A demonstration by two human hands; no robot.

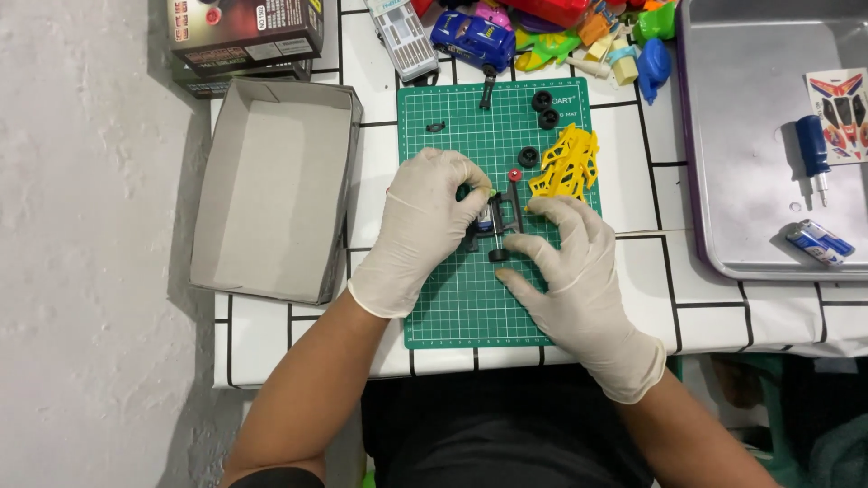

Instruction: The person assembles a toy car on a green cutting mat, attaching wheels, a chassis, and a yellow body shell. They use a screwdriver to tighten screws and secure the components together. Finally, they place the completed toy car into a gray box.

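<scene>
Gloved hands — left (pixel 425 226), right (pixel 570 267) — both pinching a black toy-car chassis (pixel 495 221) on green mat (pixel 461 298), yellow frame (pixel 565 164) just beyond.

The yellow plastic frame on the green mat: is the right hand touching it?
Cannot tell. In the head view, the right hand's fingertips lie at the lower edge of the yellow plastic frame, but neither contact nor a gap shows plainly there.

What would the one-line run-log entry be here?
left hand: grips black toy car chassis | right hand: steadies it | surface: green cutting mat | nearby: yellow frame
</scene>
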